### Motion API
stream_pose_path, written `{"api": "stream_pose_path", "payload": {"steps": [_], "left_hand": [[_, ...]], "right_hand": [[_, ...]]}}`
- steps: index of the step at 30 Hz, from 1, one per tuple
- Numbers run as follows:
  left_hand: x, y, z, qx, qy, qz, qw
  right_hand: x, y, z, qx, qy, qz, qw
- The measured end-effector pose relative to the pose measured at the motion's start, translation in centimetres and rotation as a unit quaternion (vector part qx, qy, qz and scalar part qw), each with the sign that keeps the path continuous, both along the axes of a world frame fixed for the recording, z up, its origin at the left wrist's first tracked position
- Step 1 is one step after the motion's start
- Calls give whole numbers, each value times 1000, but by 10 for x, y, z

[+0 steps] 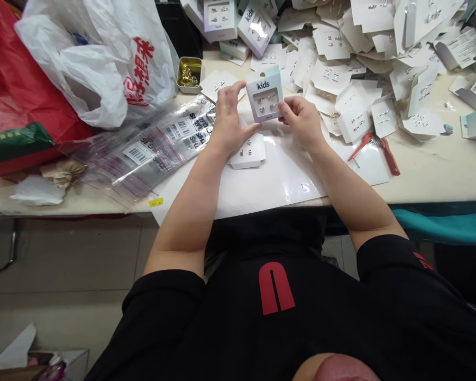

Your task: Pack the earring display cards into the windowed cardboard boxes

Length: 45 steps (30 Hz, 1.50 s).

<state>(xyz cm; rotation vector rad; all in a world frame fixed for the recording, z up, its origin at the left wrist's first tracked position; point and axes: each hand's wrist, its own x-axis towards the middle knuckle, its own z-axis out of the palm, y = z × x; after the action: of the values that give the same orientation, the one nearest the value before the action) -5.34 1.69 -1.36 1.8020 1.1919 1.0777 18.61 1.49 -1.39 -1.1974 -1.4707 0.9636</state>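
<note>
A small pale blue and lilac ring box (pixel 265 94) marked "kids" is held upright above the table, its window facing me and showing several small rings. My right hand (pixel 303 119) pinches its right edge between thumb and fingers. To the box's left, my left hand (pixel 229 119) is open, fingers raised and spread, with the thumb by the lower left corner; whether it touches cannot be made out. Below lies a white card (pixel 250 154) carrying several small rings, partly behind my left hand. Both rest over a white sheet (pixel 280 174).
Many white ring cards (pixel 333 74) are heaped at the back right, near boxed sets (pixel 221 20). Red-handled pliers (pixel 375 148) lie on the right. Clear printed bags (pixel 154 145), a gold-filled tin (pixel 189 74), a white plastic bag (pixel 99 58) and a red bag (pixel 16 100) occupy the left.
</note>
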Motion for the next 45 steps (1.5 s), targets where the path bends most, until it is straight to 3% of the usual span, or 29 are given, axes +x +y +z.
{"api": "stream_pose_path", "payload": {"steps": [4,7,9,11,14,16,18,21,28,35,45], "left_hand": [[28,-15,8,-60,-113,-33,991],[45,-17,8,-83,-226,-76,968],[46,-13,7,-98,-253,-53,961],[38,-9,7,-131,-252,-24,958],[24,-11,13,-162,-232,-15,959],[19,-17,20,-161,-209,-19,965],[19,-25,27,-151,-197,-17,968],[23,-33,35,-131,-197,-10,972],[24,-44,46,-134,-212,-43,967],[27,-40,41,-113,-203,-75,970],[29,-44,44,-100,-203,-63,972]], "right_hand": [[-10,-23,23,159,-169,-69,970],[-19,-32,27,200,-265,-32,943],[-22,-32,25,216,-283,-2,935],[-21,-28,22,229,-256,-12,939],[-14,-19,18,183,-149,-42,971],[-10,-14,17,98,-70,-10,993],[-9,-14,19,34,-18,33,999],[-11,-20,24,19,23,55,998],[-18,-32,33,-11,35,57,998],[-20,-38,36,-46,1,58,997],[-20,-43,43,-59,-8,59,996]]}}
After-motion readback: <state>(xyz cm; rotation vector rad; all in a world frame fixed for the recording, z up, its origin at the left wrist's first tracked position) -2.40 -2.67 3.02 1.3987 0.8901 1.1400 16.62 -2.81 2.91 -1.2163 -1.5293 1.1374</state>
